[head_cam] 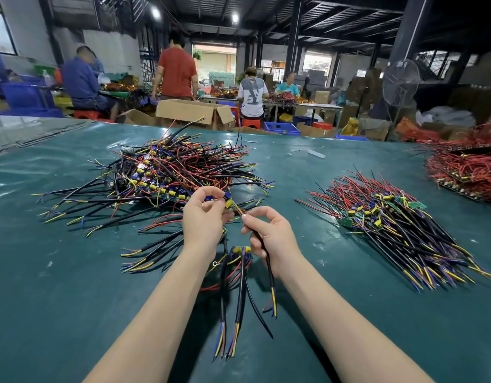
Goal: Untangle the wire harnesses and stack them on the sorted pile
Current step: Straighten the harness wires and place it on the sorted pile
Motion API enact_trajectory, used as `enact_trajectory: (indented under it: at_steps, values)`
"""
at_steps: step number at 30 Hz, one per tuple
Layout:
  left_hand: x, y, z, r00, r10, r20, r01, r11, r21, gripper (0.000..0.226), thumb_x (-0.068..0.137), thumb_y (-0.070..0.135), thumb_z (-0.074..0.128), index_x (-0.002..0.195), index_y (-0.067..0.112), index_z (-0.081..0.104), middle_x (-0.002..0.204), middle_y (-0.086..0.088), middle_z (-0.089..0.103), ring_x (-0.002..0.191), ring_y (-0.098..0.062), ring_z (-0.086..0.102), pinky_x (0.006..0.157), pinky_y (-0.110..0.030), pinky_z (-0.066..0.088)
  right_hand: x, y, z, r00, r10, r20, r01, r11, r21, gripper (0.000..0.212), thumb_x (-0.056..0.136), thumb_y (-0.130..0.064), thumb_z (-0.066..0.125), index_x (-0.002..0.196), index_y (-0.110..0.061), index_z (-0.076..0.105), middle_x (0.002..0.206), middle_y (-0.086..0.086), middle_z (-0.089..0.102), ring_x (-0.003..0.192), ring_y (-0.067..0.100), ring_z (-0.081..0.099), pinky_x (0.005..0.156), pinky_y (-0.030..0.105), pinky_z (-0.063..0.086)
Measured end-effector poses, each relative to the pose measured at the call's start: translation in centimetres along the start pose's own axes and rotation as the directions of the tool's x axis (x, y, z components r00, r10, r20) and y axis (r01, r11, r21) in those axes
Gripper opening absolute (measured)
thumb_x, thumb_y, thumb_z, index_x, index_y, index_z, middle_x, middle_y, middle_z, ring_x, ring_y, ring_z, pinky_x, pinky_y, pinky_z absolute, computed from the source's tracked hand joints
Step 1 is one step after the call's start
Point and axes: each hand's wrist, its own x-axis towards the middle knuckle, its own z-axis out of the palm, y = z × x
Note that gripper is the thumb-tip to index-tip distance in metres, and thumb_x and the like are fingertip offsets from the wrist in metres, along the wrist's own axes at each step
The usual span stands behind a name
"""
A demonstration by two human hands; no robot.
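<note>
the left hand (202, 219) pinches the small board end of a wire harness (269, 268), with its yellow part at the fingertips. the right hand (269, 236) pinches the harness's black cable, whose yellow, blue and brown ends hang toward the person. the tangled pile (166, 172) lies beyond the left hand. the sorted pile (399, 228) lies right of the right hand on the green surface (72, 286).

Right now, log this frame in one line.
left hand: pinches black-sheathed wire harness at yellow-capped board | right hand: pinches its cable | sorted harness pile: untouched, right side
</note>
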Motion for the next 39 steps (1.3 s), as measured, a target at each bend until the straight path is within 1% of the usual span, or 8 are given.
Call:
enact_trajectory:
  at_steps: [7,11,15,21,26,31,35,39]
  values:
    - [-0.1,-0.3,0.3,0.995,-0.042,0.088,0.041,0.999,0.009,0.020,0.086,0.002,0.060,0.073,0.018,0.061,0.054,0.009,0.059,0.052,-0.005,0.055,0.063,-0.021,0.050,0.0,-0.2,0.0,0.971,0.236,0.048,-0.237,0.971,0.014,0.019,0.091,-0.005,0.050,0.074,-0.004,0.058,0.042,-0.004,0.050,0.029,0.001,0.036,0.027,0.010,0.021]
    - [0.0,0.0,-0.2,0.995,-0.029,0.100,0.024,0.998,0.051,0.023,0.078,-0.007,0.064,0.078,0.016,0.060,0.056,0.002,0.060,0.046,-0.010,0.057,0.053,-0.020,0.051,0.1,-0.3,0.0,0.977,0.198,0.081,-0.201,0.979,0.030,0.018,0.092,-0.001,0.049,0.076,-0.004,0.057,0.043,-0.003,0.051,0.031,0.001,0.037,0.028,0.010,0.022]
    - [-0.1,0.2,-0.5,0.995,-0.096,0.025,0.098,0.990,-0.097,0.021,0.077,-0.008,0.067,0.079,0.012,0.059,0.069,-0.009,0.058,0.047,-0.009,0.060,0.050,-0.019,0.052,0.0,-0.4,0.0,0.975,0.169,0.147,-0.171,0.985,0.003,0.017,0.091,-0.002,0.051,0.077,-0.006,0.060,0.045,-0.004,0.054,0.033,0.001,0.039,0.028,0.010,0.024]
    - [-0.2,1.3,-0.2,0.984,-0.177,0.021,0.176,0.944,-0.280,0.025,0.076,-0.011,0.065,0.081,0.011,0.054,0.068,-0.011,0.056,0.040,-0.010,0.056,0.045,-0.016,0.049,-0.2,-0.8,0.4,0.967,0.087,0.240,-0.101,0.994,0.048,0.017,0.092,-0.006,0.049,0.081,-0.006,0.061,0.046,-0.004,0.054,0.033,0.001,0.039,0.029,0.010,0.025]
    - [1.0,1.1,-2.2,0.965,-0.158,-0.211,0.107,0.966,-0.235,0.026,0.075,-0.011,0.067,0.078,0.011,0.055,0.072,-0.011,0.058,0.057,-0.016,0.059,0.048,-0.014,0.050,-0.6,0.3,0.5,0.935,0.206,0.288,-0.172,0.975,-0.138,0.023,0.096,-0.016,0.045,0.082,-0.007,0.061,0.039,-0.008,0.041,0.029,0.000,0.029,0.028,0.010,0.020]
    - [1.5,0.7,-1.8,0.959,-0.127,-0.255,0.094,0.986,-0.139,0.026,0.070,-0.010,0.073,0.074,0.012,0.059,0.067,-0.008,0.058,0.040,-0.005,0.058,0.045,-0.013,0.048,-0.6,-0.1,0.0,0.900,0.191,0.392,-0.130,0.976,-0.175,0.023,0.096,-0.012,0.043,0.083,-0.007,0.061,0.038,-0.008,0.038,0.029,-0.001,0.024,0.030,0.010,0.018]
    - [2.2,0.5,-3.1,0.931,-0.114,-0.346,0.067,0.987,-0.144,0.024,0.072,-0.009,0.072,0.088,0.005,0.062,0.072,-0.009,0.060,0.047,-0.010,0.058,0.046,-0.014,0.050,-0.7,0.3,-0.4,0.879,0.186,0.440,-0.045,0.949,-0.313,0.021,0.095,-0.008,0.045,0.083,-0.012,0.062,0.041,-0.009,0.039,0.031,0.002,0.026,0.034,0.009,0.020]
    - [3.3,0.9,-5.6,0.854,-0.036,-0.519,-0.069,0.981,-0.181,0.027,0.075,-0.006,0.071,0.098,0.004,0.061,0.073,-0.004,0.059,0.059,-0.010,0.057,0.048,-0.012,0.049,-0.8,0.7,-0.3,0.909,0.115,0.400,0.072,0.903,-0.424,0.023,0.094,-0.009,0.047,0.076,-0.012,0.062,0.040,-0.009,0.039,0.031,0.004,0.027,0.034,0.012,0.020]
